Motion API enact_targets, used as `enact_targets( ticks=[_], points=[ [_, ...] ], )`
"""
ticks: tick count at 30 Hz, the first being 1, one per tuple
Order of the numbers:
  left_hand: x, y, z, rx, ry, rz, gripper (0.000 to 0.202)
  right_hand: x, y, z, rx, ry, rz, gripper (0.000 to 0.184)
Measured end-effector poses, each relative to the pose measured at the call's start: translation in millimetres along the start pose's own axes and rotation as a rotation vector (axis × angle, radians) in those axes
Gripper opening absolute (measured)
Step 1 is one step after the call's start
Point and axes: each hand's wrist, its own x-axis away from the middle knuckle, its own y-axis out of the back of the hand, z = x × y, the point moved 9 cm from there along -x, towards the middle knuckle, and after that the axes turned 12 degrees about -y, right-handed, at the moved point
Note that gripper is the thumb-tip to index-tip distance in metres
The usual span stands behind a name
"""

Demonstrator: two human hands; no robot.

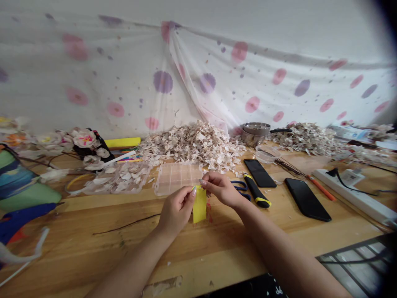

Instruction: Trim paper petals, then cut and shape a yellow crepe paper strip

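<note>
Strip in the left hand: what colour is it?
The strip is yellow, best seen in the head view.

Place: it seems to be a small craft workshop, maybe inside a home.
Work surface: a wooden table (71,260) with worn marks.
Material: a large heap of pale, petal-like flakes (192,147) lies at the back.
Tools: a blue glue gun (26,219) and a yellow-black cutter (256,191).
Blossoms (83,138): artificial-looking, at the left.
Backdrop: a flower-printed sheet (130,78), which hangs along the wall (279,25).
</note>
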Motion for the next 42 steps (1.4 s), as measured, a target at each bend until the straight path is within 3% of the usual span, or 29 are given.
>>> enact_targets(
  ticks=[6, 13, 19, 25, 31, 34, 39, 42],
  points=[
    [3.7, -5.7, 8.6, 0.087, 0.066, 0.007, 0.026, -0.2, -4.2, -2.5, -0.056, 0.008, 0.019, 0.032],
    [4.1, -1.8, -0.6, 0.06, 0.059, -0.037, 0.021, -4.0, -5.2, -14.4, -0.093, -0.04, -0.033, 0.042],
    [3.6, 1.0, -4.4, 0.044, 0.047, -0.068, 0.021, -4.9, -13.9, -19.9, -0.139, -0.124, 0.021, 0.047],
    [2.1, 4.3, -4.6, 0.029, 0.034, -0.075, 0.022, -1.4, -8.0, -6.2, 0.017, -0.012, -0.018, 0.048],
    [2.8, 3.0, -3.0, 0.009, 0.019, -0.044, 0.022, 4.0, -2.8, 10.6, -0.005, 0.104, -0.019, 0.035],
    [3.4, 1.3, -3.5, -0.008, 0.012, -0.027, 0.021, 4.8, -6.3, 14.8, 0.1, 0.136, 0.002, 0.028],
    [2.5, 0.2, -8.2, -0.048, -0.006, -0.014, 0.02, 8.2, -2.6, 23.4, 0.404, 0.279, -0.134, 0.026],
    [1.9, -0.5, -10.0, -0.067, -0.019, -0.012, 0.022, 7.7, 1.2, 21.0, 0.412, 0.276, -0.168, 0.032]
  ],
)
